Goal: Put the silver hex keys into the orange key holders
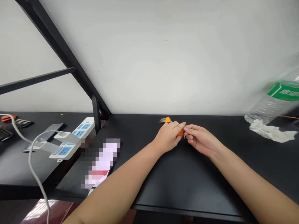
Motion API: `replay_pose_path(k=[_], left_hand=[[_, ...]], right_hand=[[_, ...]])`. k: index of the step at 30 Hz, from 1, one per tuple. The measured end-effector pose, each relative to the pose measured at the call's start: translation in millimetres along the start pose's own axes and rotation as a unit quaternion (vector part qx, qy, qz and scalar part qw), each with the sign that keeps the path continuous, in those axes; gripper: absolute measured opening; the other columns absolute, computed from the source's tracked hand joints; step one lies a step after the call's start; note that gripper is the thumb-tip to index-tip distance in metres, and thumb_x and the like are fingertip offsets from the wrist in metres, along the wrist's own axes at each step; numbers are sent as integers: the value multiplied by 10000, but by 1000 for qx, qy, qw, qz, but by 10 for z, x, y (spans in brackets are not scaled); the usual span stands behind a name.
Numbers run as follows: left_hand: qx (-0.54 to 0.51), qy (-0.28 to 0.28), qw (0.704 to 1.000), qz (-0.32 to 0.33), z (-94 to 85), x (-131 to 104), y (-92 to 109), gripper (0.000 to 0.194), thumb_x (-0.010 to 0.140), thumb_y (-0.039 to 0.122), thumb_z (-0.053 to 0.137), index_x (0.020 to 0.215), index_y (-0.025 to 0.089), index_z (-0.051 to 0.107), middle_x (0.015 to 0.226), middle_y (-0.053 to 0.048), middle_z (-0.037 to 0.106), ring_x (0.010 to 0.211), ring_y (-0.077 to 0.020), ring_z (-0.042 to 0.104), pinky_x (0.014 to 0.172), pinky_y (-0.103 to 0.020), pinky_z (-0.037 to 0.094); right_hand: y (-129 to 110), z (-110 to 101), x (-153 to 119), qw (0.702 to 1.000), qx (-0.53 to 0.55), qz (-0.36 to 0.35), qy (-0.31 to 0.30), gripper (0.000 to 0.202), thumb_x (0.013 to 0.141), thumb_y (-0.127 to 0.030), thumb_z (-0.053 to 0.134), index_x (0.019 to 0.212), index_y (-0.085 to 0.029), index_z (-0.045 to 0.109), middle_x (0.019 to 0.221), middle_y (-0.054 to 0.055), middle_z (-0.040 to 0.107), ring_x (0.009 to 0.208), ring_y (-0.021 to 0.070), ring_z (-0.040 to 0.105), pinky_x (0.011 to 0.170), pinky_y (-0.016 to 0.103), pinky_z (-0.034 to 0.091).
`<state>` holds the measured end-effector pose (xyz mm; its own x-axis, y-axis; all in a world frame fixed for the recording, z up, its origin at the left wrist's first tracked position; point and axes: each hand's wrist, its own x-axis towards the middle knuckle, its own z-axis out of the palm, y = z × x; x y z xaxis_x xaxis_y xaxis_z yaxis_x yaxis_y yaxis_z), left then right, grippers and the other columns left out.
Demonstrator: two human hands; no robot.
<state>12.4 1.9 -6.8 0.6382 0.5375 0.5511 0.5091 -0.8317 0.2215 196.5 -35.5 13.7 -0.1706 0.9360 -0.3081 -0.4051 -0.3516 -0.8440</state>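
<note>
Near the middle of the black table (163,193), my left hand (168,136) is wrapped round a small orange object (180,133), mostly hidden by the fingers. My right hand (198,137) meets it from the right, its thumb and fingers pinching a small dark metal piece (184,135) at the orange object's right end. What this piece is cannot be made out. Just behind my left hand lies an orange holder (168,119) with several thin metal rods pointing left.
On the left are a white power strip (80,132) with plugs and cables, and a pixelated phone-like object (105,161). A clear bottle (273,102) and crumpled tissue (271,130) are at the right. A black frame (60,49) rises at the left, before the wall.
</note>
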Motion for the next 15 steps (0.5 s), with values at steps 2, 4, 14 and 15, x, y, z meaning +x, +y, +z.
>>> replay_pose_path(k=[2,4,14,15], left_hand=[[6,1,1000,-8,0,-4,-5,491,919,174,555,1406,161,488,1068,-88,660,963,-221,641,867,-386,538],[11,-1,1000,-16,-2,-9,-14,505,903,168,571,1403,158,498,1072,-87,663,967,-223,645,860,-381,541],[-3,10,998,-58,25,-30,-57,506,889,221,626,1386,186,541,1103,-79,694,981,-216,673,863,-355,568],[-10,14,998,-63,25,-32,-61,519,884,230,637,1392,196,538,1113,-77,695,987,-214,674,873,-354,567]], right_hand=[[20,8,10,1000,-6,-6,-2,244,706,-276,888,822,-153,712,698,-15,605,531,33,494,455,119,460],[36,19,8,999,-28,-25,5,270,696,-312,892,794,-152,698,694,-9,614,536,47,515,474,143,481],[23,34,-93,902,-396,-158,62,283,898,-441,620,969,-205,759,636,-7,599,508,126,524,503,274,432],[15,19,-89,888,-419,-179,67,278,902,-417,608,1009,-215,765,733,14,644,581,140,573,560,288,465]])
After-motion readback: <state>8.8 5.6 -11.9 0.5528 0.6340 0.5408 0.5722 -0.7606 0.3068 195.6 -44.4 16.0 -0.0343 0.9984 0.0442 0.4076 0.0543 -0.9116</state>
